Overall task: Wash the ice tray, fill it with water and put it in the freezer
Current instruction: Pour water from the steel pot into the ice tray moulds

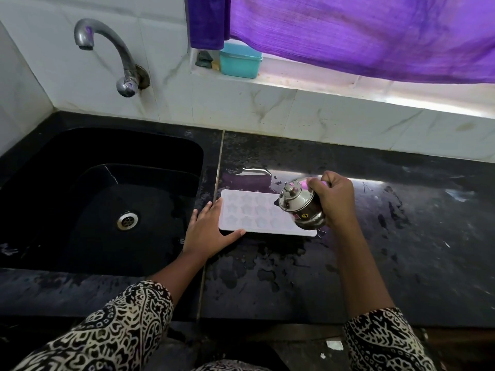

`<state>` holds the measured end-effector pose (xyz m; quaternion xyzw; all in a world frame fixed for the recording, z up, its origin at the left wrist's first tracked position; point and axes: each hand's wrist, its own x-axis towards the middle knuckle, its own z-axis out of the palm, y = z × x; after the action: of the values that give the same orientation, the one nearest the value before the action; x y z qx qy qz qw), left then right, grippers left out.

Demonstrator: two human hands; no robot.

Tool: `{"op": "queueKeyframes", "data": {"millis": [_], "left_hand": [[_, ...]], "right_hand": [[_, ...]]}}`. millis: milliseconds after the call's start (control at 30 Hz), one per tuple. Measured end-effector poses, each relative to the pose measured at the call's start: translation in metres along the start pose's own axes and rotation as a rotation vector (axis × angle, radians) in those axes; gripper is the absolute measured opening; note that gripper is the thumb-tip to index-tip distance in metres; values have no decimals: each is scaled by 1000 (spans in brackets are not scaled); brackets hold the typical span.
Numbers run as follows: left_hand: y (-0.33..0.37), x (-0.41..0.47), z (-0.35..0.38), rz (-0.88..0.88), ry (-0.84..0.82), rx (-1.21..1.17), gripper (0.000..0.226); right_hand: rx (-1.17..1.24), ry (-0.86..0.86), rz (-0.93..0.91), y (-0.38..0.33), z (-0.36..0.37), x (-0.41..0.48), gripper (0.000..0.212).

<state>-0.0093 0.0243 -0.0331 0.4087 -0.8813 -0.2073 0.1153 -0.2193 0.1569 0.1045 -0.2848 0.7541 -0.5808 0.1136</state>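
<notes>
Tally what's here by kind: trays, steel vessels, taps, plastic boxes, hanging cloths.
Trays: 1, the ice tray
Steel vessels: 1, the steel vessel
Taps: 1, the tap
Plastic boxes: 1, the teal box
Hanging cloths: 2, purple curtain and purple towel
Total: 6

A curved steel tap point(107, 46) juts from the white tiled wall point(241, 103) at upper left above a black sink point(147, 153) with a round drain point(127, 220), while a teal lidded box point(239, 61) sits on the sill point(308, 81) at top centre under a purple curtain point(375, 30).
</notes>
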Motion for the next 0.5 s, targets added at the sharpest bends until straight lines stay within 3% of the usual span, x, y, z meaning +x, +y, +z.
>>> {"op": "queueKeyframes", "data": {"millis": [500], "left_hand": [[0,0,1,-7,10,-6,107]], "right_hand": [[-51,-30,-5,2,6,5,35]]}}
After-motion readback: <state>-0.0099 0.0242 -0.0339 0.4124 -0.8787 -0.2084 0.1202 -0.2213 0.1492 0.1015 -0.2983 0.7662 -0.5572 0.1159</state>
